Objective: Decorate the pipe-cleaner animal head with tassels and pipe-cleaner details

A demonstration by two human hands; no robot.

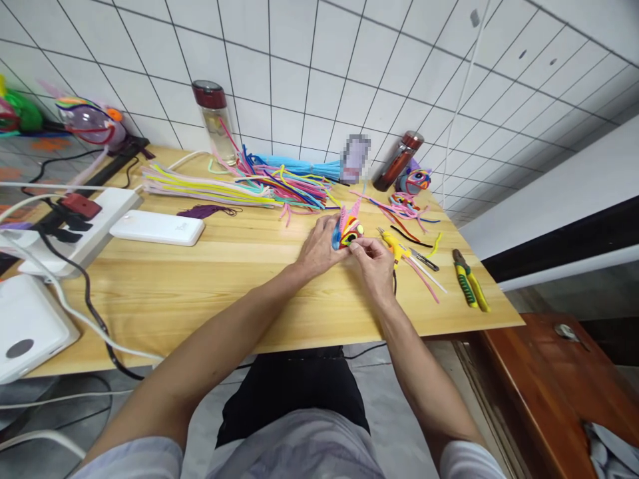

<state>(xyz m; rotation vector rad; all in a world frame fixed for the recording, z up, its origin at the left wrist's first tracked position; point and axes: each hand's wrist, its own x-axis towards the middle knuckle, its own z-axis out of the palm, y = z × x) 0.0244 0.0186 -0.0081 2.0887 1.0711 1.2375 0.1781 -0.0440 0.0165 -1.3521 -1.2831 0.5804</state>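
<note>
My left hand [319,246] is closed around a small colourful pipe-cleaner fish [349,229], holding it up over the table. Pink fins stand up on top of it, with blue, red and yellow bands and a black-centred eye below. My right hand [377,263] pinches thumb and fingers together at the fish, right beside the eye. Whether a small loose piece is between those fingertips is hidden. Just right of my right hand lie a yellow glue gun [395,247] and a black utility knife [425,260].
Bundled pipe cleaners [214,186] lie along the back, near a glass bottle [212,120] and a brown flask [399,161]. Yellow-green pliers [469,283] rest near the right edge. A power strip [84,229], a white power bank [157,227] and cables occupy the left. Another finished-looking fish [414,179] stands back right.
</note>
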